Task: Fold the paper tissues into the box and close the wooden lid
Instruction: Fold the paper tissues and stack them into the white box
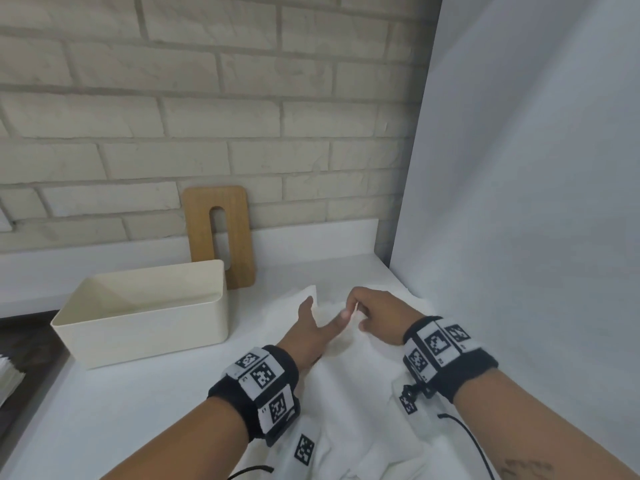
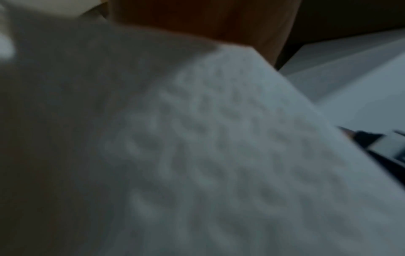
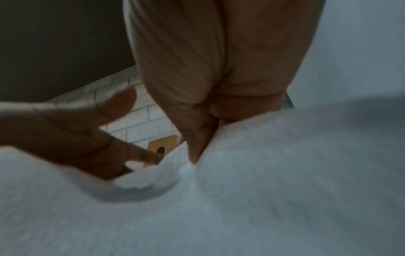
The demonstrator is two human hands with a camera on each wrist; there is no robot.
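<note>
- Right hand (image 1: 377, 315) pinches a raised fold of the paper tissues (image 1: 349, 372) between curled fingers (image 3: 197, 143) and thumb.
- Left hand (image 1: 311, 329) lies relaxed, fingers straight, on the tissues just beside that pinch.
- Tissues spread over the white counter (image 1: 114, 410), hard against the white panel (image 1: 526, 202) at right.
- Box (image 1: 145, 315) stands uncovered to the left of the hands, apart from them.
- Wooden lid (image 1: 218, 233) leans upright on the brick wall (image 1: 207, 98) behind the box.
- Wristbands (image 1: 263, 386) carry square black-and-white codes; no readable words.
</note>
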